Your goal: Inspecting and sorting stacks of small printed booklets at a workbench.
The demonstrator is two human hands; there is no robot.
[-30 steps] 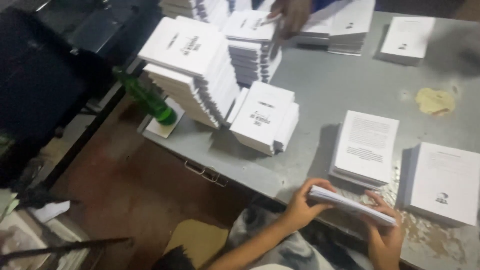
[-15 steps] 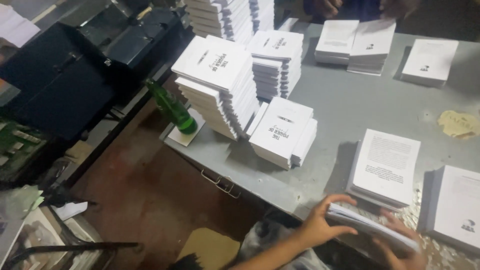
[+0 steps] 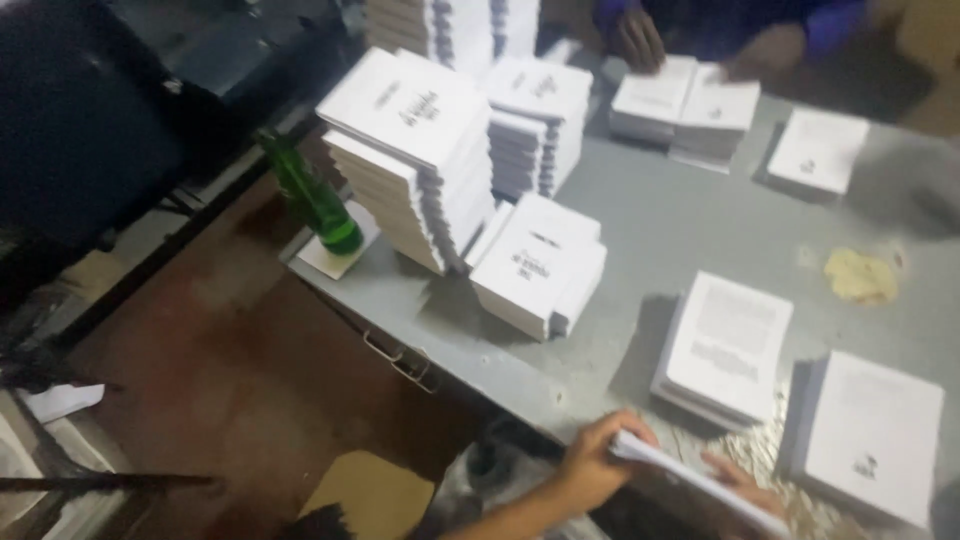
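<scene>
My left hand (image 3: 592, 462) grips the near end of a thin white booklet (image 3: 690, 482) held edge-on at the front edge of the grey table (image 3: 680, 225). My right hand (image 3: 745, 485) supports the same booklet from below; only its fingers show. Just beyond lie a stack of printed sheets (image 3: 728, 345) and a stack of white covers (image 3: 872, 432). A short pile of white books (image 3: 540, 265) sits mid-table, with taller leaning stacks (image 3: 415, 150) behind it.
A green glass bottle (image 3: 310, 200) stands on a white card at the table's left corner. Another person's hands (image 3: 640, 40) rest on white piles at the far side. A yellow scrap (image 3: 862, 275) lies on the right. Reddish floor and dark machinery fill the left.
The view has swung left and down, so the stacks sit further right and lower in frame. My hands still hold the booklet, now lower near the bottom edge.
</scene>
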